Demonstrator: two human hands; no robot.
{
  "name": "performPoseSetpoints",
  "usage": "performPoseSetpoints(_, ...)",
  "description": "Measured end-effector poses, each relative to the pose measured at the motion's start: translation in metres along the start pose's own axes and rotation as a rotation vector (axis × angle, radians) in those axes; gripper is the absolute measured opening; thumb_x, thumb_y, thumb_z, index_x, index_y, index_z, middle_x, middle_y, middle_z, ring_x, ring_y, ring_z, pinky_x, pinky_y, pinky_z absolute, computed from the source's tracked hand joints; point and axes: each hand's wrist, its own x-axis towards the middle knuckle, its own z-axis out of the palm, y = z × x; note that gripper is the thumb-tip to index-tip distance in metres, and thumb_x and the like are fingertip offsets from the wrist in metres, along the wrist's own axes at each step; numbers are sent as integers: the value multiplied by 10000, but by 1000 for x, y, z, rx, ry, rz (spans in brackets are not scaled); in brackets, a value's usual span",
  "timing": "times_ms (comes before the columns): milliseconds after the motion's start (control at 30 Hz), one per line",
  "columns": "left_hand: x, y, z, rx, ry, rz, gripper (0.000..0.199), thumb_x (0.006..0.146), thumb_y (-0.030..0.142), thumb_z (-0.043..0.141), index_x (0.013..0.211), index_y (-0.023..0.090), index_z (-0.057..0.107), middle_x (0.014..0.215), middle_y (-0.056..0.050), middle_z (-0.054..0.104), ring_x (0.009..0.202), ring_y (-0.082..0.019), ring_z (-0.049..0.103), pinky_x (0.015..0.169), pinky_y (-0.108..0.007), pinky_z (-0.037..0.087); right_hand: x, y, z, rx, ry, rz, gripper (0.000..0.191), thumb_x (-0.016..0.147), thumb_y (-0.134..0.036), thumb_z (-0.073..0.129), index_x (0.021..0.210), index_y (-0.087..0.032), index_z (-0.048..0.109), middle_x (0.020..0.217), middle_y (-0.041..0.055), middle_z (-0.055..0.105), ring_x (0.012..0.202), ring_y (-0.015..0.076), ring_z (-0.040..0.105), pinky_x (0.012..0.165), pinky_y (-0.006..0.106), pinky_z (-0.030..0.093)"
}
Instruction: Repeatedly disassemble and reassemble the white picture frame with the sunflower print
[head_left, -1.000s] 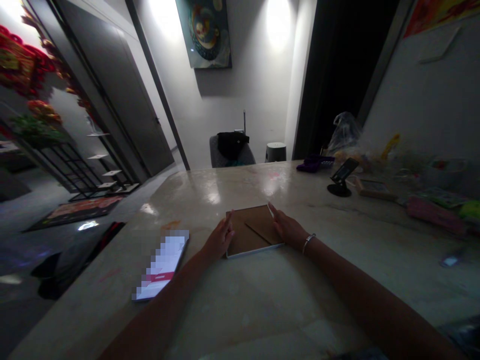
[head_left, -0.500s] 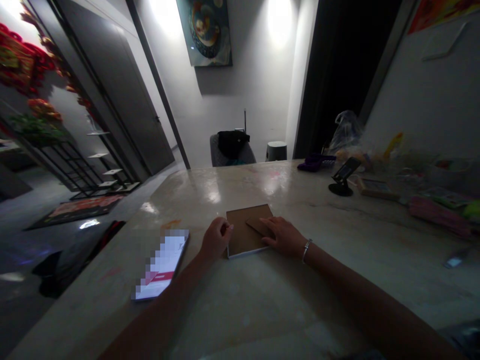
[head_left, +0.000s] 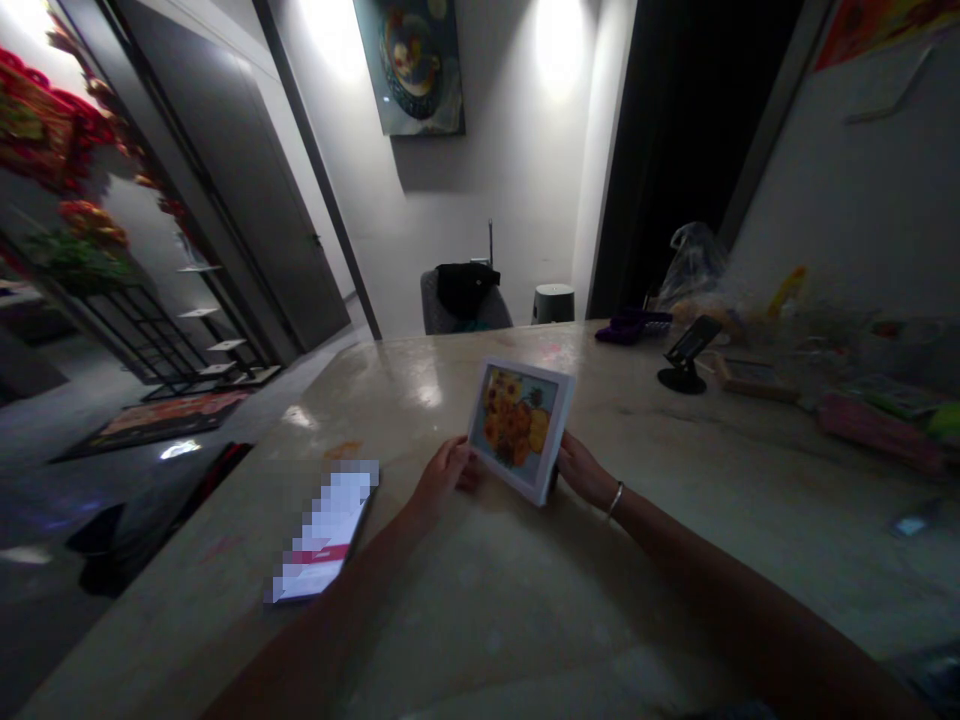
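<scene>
Left of the white-framed sunflower picture [head_left: 519, 430], a phone [head_left: 322, 530] lies on the stone counter [head_left: 480, 630], its screen blurred. My left hand [head_left: 446, 475] holds the picture's left edge, fingers [head_left: 457, 456] curled together against it. My right hand [head_left: 585, 473] meets its right edge, fingers hidden behind it, so I cannot tell their state. The picture tilts up between my hands, with a phone stand [head_left: 684, 358] farther right.
</scene>
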Motion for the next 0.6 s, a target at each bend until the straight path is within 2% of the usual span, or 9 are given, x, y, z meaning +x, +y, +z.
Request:
performPoseSetpoints(67,-1,0,3,-47,-39,-24,547,766,499,434,1177,140,401,982,-103,597,729,-167,620,590,-297,509,-1,1,2,74,-86,-22,352,833,-344,392,1133,-207,515,1165,48,571,1112,211,488,971,426,361)
performPoseSetpoints(167,0,1,3,11,0,9,585,752,475,487,1220,139,384,1173,-146,524,894,-218,602,688,-324,511,-1,7,1,98,-195,-11,377,791,-380,473,1113,-197,543,1198,63,550,1160,230,449,1011,463,301)
performPoseSetpoints(333,-1,3,3,193,67,3,622,678,332,609,1228,127,402,1223,-147,502,1023,-267,544,808,-374,477,-3,13,-2,81,-344,24,434,749,-383,541,1137,-190,528,1263,75,494,1164,214,448,1027,447,285)
performPoseSetpoints(467,-5,5,3,131,28,-52,600,677,167,576,1242,150,374,1201,-108,536,1035,-227,546,860,-357,456,-5,8,-3,92,-336,27,423,735,-382,560,1116,-199,549,1248,61,510,1154,218,458,1020,449,297)
performPoseSetpoints(600,-7,8,2,103,-9,-78,588,694,117,531,1254,135,352,1250,-113,499,1075,-196,525,894,-317,437,-2,6,-8,188,-218,81,401,701,-352,598,1069,-195,577,1162,58,580,1065,225,529,975,441,357)
